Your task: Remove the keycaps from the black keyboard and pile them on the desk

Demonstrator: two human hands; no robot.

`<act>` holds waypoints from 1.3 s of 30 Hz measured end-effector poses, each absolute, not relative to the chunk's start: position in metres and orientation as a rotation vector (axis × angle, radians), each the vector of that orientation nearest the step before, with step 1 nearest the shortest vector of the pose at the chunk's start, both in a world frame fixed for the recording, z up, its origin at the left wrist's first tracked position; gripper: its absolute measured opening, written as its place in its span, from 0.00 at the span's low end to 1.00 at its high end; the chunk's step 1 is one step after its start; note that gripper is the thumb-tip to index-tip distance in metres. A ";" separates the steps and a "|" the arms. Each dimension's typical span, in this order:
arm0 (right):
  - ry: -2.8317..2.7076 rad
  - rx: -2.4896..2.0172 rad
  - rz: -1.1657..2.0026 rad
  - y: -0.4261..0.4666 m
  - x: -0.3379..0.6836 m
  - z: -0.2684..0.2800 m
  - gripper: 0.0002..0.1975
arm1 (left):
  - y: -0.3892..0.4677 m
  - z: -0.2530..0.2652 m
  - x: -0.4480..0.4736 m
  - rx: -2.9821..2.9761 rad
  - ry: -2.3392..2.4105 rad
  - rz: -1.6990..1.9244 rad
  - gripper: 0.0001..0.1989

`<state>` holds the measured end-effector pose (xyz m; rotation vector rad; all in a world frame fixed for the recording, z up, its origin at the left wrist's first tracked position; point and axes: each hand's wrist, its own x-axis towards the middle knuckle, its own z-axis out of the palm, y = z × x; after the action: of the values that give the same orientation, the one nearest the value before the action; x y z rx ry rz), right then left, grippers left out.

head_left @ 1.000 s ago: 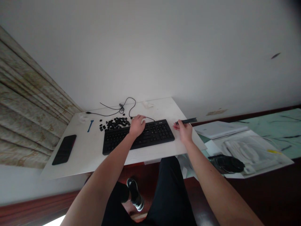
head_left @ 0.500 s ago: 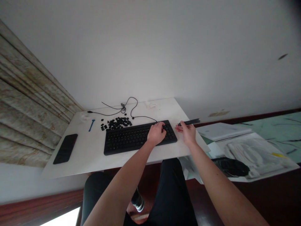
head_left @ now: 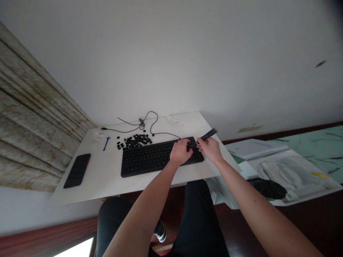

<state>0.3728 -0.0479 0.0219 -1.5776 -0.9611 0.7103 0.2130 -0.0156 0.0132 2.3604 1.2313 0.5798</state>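
A black keyboard [head_left: 146, 159] lies on the white table. My left hand [head_left: 181, 151] rests over its right part, fingers curled and pressed together; what they hold, if anything, is too small and dark to make out. My right hand [head_left: 210, 149] grips a black brush [head_left: 209, 134] with dark bristles pointing up and right. Thin wire loops at the brush's other end reach down to the keys beside my left fingertips. Behind the keyboard lies a loose pile of small black keycaps [head_left: 138, 140].
The keyboard's black cable [head_left: 141, 123] lies knotted at the back of the table. A blue tool [head_left: 106, 144] and a black phone [head_left: 77, 170] are at the left. Past the table's right edge, plastic-wrapped items [head_left: 289, 175] and a black object [head_left: 269, 188] lie lower down.
My right hand has moved left with the brush, from beside the keyboard to over its right end. The wire end now meets my left fingers. The view has shifted slightly.
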 end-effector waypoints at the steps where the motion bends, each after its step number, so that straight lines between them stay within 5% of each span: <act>1: -0.986 -1.592 0.696 -0.047 0.373 0.024 0.13 | -0.015 0.013 0.213 2.352 1.233 0.573 0.18; 39: -1.183 -1.594 0.755 -0.039 0.375 0.033 0.07 | -0.015 0.012 0.214 2.414 1.227 0.553 0.15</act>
<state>0.3748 -0.0391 0.0333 -1.5940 -1.1830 0.7550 0.2143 -0.0146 0.0120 2.4139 1.2275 0.5526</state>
